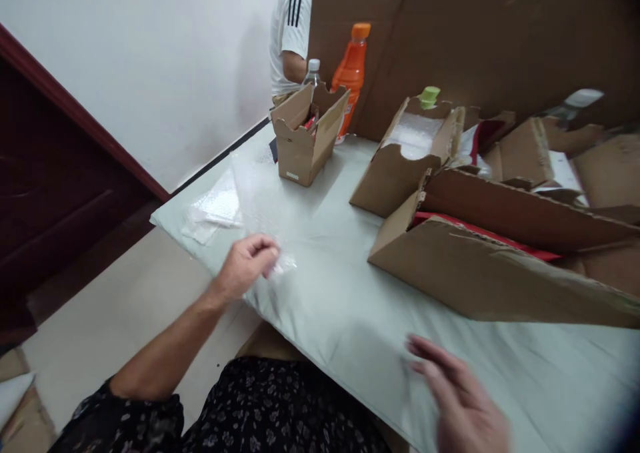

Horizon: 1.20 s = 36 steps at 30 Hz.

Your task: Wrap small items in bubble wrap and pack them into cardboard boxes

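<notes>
My left hand is closed in a pinch on the near corner of a clear plastic bag, which stretches away from me over the pale green tabletop. Past the bag's left side lie folded bubble wrap sheets. At the lower right, my right hand is above the table near its front edge, blurred, with thumb and fingers apart and nothing between them.
A small cardboard box with red items stands at the back, beside an orange bottle. Larger cardboard boxes fill the right side, one holding bubble wrap. A person in a white shirt is behind.
</notes>
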Tool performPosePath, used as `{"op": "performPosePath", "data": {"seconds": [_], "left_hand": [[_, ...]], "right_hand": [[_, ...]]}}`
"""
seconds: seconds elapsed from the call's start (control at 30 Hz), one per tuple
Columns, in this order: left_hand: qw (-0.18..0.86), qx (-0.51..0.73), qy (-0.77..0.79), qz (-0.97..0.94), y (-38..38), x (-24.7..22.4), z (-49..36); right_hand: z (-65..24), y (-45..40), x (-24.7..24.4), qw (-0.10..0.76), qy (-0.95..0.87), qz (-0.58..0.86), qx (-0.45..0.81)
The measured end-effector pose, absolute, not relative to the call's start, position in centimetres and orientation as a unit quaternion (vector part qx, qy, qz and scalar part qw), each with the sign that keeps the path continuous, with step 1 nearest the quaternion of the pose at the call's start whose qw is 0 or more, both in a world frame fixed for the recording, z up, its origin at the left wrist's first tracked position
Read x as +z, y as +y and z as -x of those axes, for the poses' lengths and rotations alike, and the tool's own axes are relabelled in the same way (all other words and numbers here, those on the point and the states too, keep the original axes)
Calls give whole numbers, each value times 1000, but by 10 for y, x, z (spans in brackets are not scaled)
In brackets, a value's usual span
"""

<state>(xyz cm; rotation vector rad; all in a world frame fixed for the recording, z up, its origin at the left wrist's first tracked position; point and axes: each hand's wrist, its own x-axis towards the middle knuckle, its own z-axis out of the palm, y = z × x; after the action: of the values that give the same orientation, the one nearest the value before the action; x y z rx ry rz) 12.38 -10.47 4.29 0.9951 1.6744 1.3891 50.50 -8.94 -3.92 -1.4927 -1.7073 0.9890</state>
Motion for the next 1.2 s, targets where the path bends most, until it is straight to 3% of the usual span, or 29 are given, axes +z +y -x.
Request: {"op": "performPosePath", "data": {"seconds": [0.13, 0.27, 0.33, 0.4, 0.47, 0.53, 0.7, 0.83, 1.0, 1.1, 1.2], "left_hand": [[548, 532, 548, -343, -108, 23, -211], [623, 485, 478, -385, -121, 15, -256], [573, 461, 488, -470, -128, 21, -255], [428, 462, 515, -582, -131, 35, -245], [251, 443, 487, -710, -128, 55, -235], [149, 370, 401, -825, -116, 75, -229], [186, 154, 335, -911, -68, 84, -218], [228, 68, 414, -879, -37, 67, -196], [152, 206, 456, -852, -40, 100, -192], [147, 244, 450, -846, -70, 119, -200], [182, 201, 421, -866, -101, 101, -201]], "right_hand": [[-435, -107, -28, 335, -650, 422, 536], [-427, -98, -24, 367, -641, 456, 497], [-441, -90, -20, 390, -657, 467, 446], [-459, -82, -10, 392, -696, 439, 411], [-475, -75, 9, 357, -757, 379, 395], [-488, -69, 33, 302, -813, 321, 381], [-523, -66, 86, 221, -849, 308, 367], [-560, -66, 97, 255, -817, 434, 281], [-590, -82, 111, 347, -783, 497, 138], [-605, -104, 116, 366, -798, 450, 162], [-616, -127, 97, 338, -806, 439, 208]]}}
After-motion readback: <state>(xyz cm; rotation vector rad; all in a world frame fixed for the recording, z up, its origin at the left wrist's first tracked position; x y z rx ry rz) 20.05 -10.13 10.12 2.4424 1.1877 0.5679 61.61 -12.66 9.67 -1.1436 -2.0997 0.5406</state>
